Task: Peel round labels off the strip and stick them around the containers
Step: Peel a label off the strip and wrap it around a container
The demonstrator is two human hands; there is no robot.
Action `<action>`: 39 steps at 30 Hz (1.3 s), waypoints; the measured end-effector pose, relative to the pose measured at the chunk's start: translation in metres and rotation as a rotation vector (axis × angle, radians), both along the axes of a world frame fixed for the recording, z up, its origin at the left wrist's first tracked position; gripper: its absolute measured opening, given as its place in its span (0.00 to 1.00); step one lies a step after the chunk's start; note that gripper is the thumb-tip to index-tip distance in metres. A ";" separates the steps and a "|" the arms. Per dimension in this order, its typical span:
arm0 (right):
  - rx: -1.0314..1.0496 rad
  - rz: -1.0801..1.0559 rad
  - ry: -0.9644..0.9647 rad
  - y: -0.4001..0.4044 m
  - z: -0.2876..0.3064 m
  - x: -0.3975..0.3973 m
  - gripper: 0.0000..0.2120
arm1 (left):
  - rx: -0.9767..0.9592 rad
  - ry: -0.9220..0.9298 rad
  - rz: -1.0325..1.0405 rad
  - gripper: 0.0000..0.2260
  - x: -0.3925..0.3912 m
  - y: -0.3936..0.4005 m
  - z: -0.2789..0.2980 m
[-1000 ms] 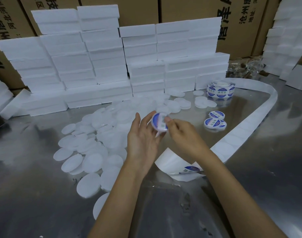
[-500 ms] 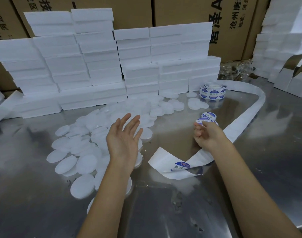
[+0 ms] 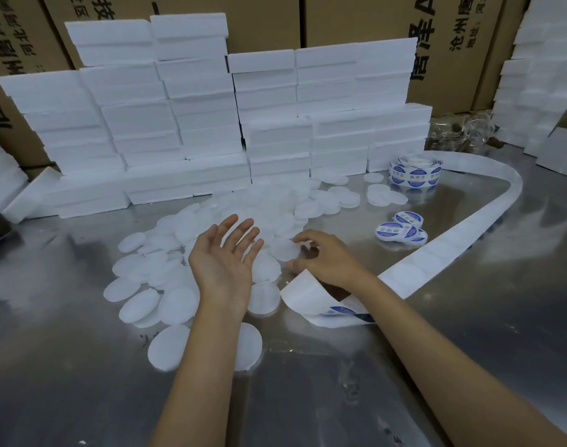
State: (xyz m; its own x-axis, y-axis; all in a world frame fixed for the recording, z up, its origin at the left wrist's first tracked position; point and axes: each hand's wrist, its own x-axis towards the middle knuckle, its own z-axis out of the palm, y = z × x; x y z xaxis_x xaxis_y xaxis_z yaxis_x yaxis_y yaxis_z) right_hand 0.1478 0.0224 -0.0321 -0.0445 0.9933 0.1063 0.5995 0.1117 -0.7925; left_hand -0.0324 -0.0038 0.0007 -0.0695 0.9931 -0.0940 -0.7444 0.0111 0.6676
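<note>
Looking down, your left hand [image 3: 225, 259] hangs palm-up with fingers straight and nothing in its grip, covering part of the white containers [image 3: 178, 304] spread on the counter [image 3: 308, 398]. Your right hand [image 3: 327, 256], fingers loosely curled and holding nothing, hides part of the strip [image 3: 450, 246]. Beyond it the strip runs away rightward, curving back to the label roll [image 3: 416, 174]. Three labelled containers [image 3: 401, 229] sit inside that curve.
</note>
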 end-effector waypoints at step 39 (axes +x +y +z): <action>-0.165 0.071 -0.132 -0.029 0.025 0.048 0.19 | 0.037 0.534 0.047 0.09 0.018 0.004 -0.003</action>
